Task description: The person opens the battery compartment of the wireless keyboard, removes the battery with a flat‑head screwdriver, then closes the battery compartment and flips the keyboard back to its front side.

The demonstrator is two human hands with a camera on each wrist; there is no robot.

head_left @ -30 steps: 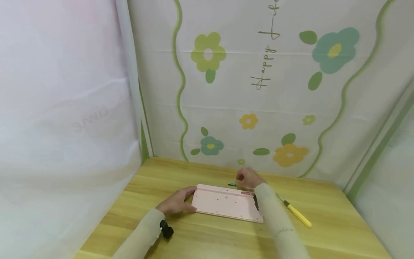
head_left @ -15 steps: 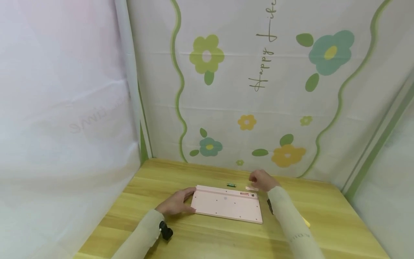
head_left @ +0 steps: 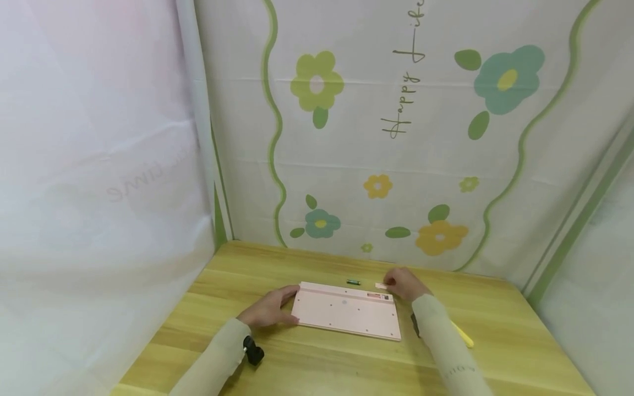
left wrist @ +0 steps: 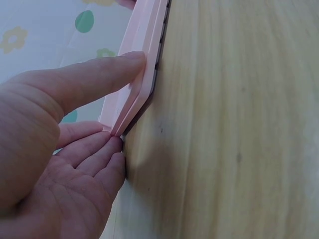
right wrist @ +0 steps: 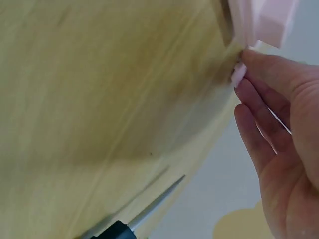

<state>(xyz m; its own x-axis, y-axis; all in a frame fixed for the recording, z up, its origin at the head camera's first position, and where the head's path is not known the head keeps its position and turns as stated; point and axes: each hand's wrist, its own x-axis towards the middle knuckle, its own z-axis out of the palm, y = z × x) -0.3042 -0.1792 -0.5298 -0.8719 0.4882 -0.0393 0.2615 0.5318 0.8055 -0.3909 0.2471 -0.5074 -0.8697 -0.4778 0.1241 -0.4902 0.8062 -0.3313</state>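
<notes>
Setting down the small pink cover (head_left: 381,285), my right hand (head_left: 403,284) seemingly pinches it; left hand (head_left: 267,308), fingers straight, steadies the keyboard (head_left: 346,313).

The keyboard (head_left: 346,312) lies face down at mid counter (head_left: 307,363). Left hand (head_left: 267,309) touches its left end; right hand (head_left: 406,283) sits at its far right corner beside a small cover (head_left: 380,285). A battery (head_left: 353,282) lies just behind it; a screwdriver (head_left: 462,334) lies to the right.
</notes>
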